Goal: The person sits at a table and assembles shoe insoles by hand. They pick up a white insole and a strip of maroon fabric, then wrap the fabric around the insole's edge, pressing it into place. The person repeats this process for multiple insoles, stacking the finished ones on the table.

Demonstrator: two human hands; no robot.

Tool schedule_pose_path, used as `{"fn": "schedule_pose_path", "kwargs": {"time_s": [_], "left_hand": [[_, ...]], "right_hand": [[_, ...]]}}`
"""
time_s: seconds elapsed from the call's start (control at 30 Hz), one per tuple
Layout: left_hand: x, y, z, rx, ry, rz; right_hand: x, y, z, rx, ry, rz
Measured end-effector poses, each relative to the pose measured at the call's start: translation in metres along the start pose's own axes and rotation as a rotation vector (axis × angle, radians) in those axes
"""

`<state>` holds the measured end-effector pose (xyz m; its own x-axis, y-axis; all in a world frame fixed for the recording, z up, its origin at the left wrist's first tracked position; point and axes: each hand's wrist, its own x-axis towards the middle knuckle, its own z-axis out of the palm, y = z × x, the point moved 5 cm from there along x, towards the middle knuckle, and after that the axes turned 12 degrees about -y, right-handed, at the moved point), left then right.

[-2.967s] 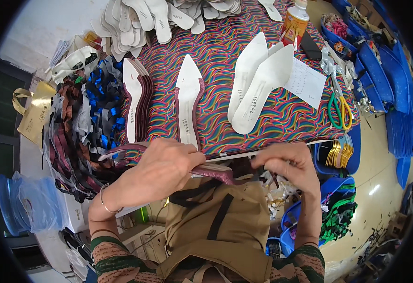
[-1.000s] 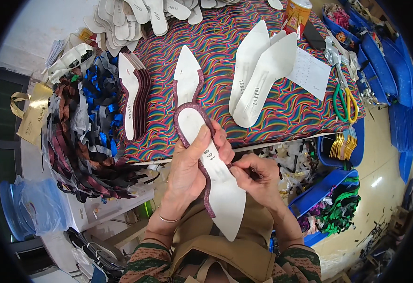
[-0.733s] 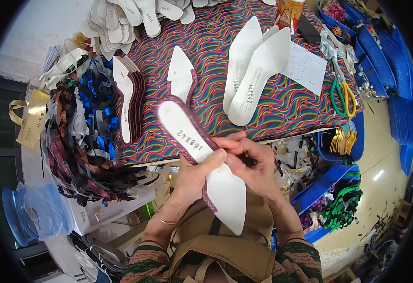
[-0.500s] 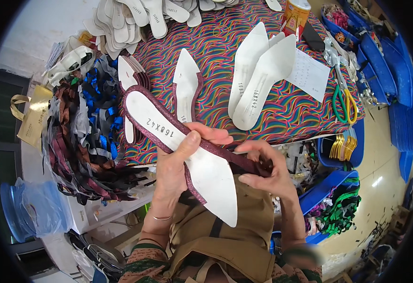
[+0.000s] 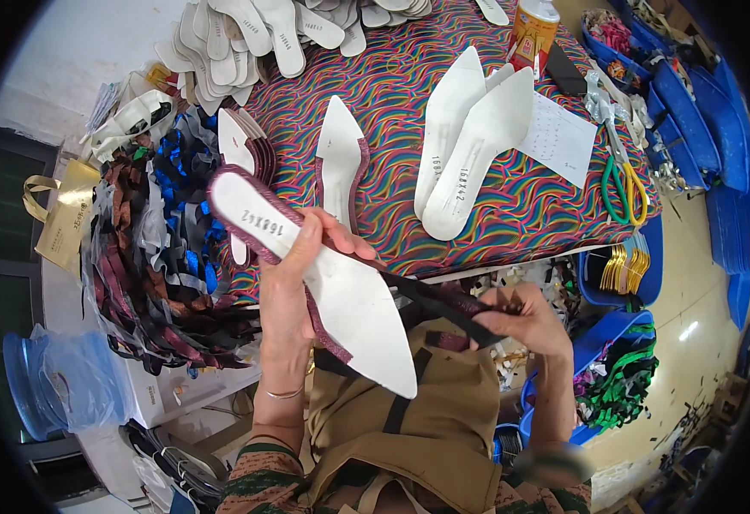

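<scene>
My left hand [image 5: 291,287] is closed around the middle of a white pointed shoe insole [image 5: 362,313], thumb on top. A glittery purple edging strip [image 5: 330,336] runs around its heel and along part of its sides. The strip's loose end, dark on its underside, stretches off the insole's right side to my right hand [image 5: 531,319], which pinches it between thumb and fingers. Just beyond, on the patterned cloth, lies another insole with purple edging [image 5: 341,158]. Left of that is a small stack of edged insoles [image 5: 236,141].
Plain white insoles [image 5: 478,158] lie on the right of the patterned table [image 5: 392,103], by scissors [image 5: 624,184], paper [image 5: 559,137] and a bottle [image 5: 533,34]. More insoles [image 5: 285,38] pile up at the back. Ribbon strips [image 5: 169,223] hang left; blue bins [image 5: 692,120] stand right.
My right hand has moved right and slightly down, drawing the loose strip out straighter, its dark underside now showing. My left hand and the insole have shifted a little left.
</scene>
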<state>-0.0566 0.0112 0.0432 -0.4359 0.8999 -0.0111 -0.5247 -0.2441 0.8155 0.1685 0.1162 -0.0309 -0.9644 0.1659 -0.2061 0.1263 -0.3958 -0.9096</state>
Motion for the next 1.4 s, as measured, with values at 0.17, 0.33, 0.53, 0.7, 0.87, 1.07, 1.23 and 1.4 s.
{"fn": "schedule_pose_path", "kwargs": {"time_s": [0.17,0.33,0.53,0.7,0.87,1.07,1.23,1.4], "left_hand": [[-0.001,-0.012,-0.013,-0.196,0.066,-0.118],[0.000,-0.019,-0.005,-0.228,0.087,-0.174],[0.002,-0.006,-0.009,-0.011,0.093,-0.098],[0.000,0.033,-0.043,0.066,0.173,0.089],[-0.004,0.039,-0.050,-0.018,0.159,0.084],[-0.005,0.019,-0.018,0.024,0.075,-0.009],[-0.011,0.023,0.008,0.144,-0.001,0.018],[-0.012,0.034,0.011,0.256,-0.030,0.066]], "right_hand": [[0.004,-0.043,0.009,-0.402,0.442,-0.170],[0.038,-0.038,0.046,-0.396,0.411,-0.386],[0.038,-0.026,0.035,-0.585,0.372,-0.434],[-0.040,-0.016,-0.031,-0.468,0.819,-0.281],[-0.141,-0.016,-0.103,-0.560,1.176,-0.278],[-0.065,-0.078,-0.033,-1.141,0.962,-0.341],[0.038,-0.068,0.033,-0.343,0.112,-0.342],[0.056,-0.037,0.049,-0.100,-0.057,-0.221]]}}
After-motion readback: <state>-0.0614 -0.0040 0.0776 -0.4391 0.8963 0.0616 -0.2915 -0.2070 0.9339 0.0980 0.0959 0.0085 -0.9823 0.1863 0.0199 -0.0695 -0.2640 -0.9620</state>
